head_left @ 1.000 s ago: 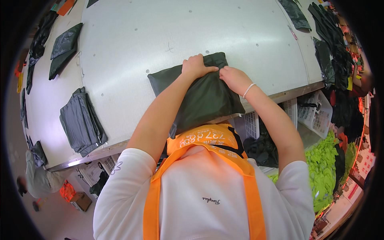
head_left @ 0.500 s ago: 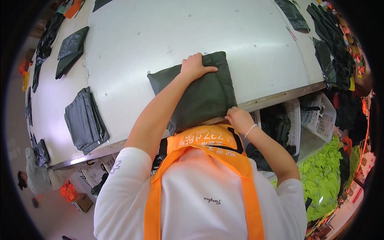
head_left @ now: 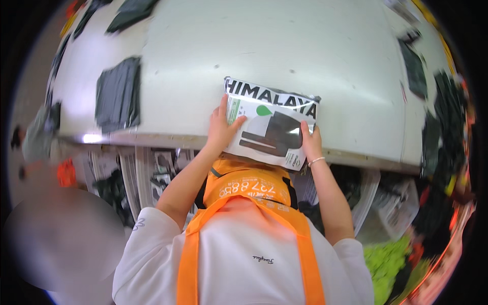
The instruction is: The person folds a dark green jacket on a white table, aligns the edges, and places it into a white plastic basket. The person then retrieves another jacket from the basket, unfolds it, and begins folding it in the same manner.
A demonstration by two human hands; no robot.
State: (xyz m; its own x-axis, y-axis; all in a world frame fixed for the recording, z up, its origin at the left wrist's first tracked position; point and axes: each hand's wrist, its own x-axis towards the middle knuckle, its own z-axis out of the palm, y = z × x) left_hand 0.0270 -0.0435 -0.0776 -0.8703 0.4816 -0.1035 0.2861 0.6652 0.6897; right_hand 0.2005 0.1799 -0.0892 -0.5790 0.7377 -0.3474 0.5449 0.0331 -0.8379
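A flat plastic-wrapped package [head_left: 269, 124] lies at the table's near edge, close against my orange apron. Its upper face is glossy white with bold dark lettering, a green drop-shaped mark and a picture of dark shapes. My left hand [head_left: 222, 126] grips the left side, thumb on top and fingers along the edge. The right side is held by my right hand [head_left: 311, 141], thumb also on the face. What the fingers do beneath the package is hidden.
A stack of dark green folded packets [head_left: 118, 94] sits on the white table [head_left: 193, 101] to the left. More dark packets lie farther off and at right [head_left: 414, 68]. White crates [head_left: 367, 198] stand below the edge, with lime-green fabric [head_left: 386, 264] at lower right. A person [head_left: 38, 134] is at far left.
A dark, plain-faced packet was under my hands; now a white printed face shows there. My right hand has moved up from the near corner to the right side. The whole view has shifted.
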